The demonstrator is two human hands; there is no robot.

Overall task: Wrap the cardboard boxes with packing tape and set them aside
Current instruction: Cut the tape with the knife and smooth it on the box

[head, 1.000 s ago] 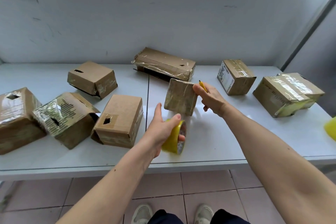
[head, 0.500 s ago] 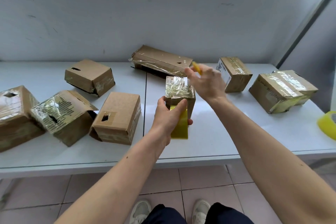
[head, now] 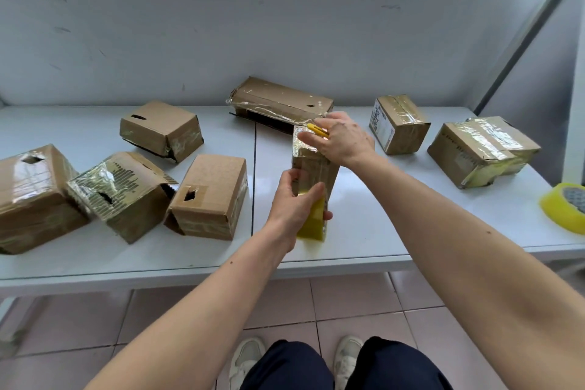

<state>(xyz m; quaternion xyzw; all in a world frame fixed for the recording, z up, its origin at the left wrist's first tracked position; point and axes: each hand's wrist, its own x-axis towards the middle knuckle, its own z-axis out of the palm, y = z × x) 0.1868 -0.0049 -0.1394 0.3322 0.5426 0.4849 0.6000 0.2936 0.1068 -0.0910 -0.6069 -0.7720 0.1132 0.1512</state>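
L hand [head: 292,204] grips a yellow tape roll [head: 313,222] against the near end of a small box [head: 313,169] mid-table [head: 364,222], fingers curled round it. R hand [head: 343,139] lies over the box's far top w/ a yellow cutter [head: 318,130] tucked between its fingers. Other boxes sit around: plain box [head: 210,195] just left, taped box [head: 397,123] to the right, spare roll [head: 566,210] at the right edge.

Small box [head: 311,168] lowered onto surface [head: 364,215]; left hand [head: 296,199] brought tape roll [head: 311,223] against its near side.
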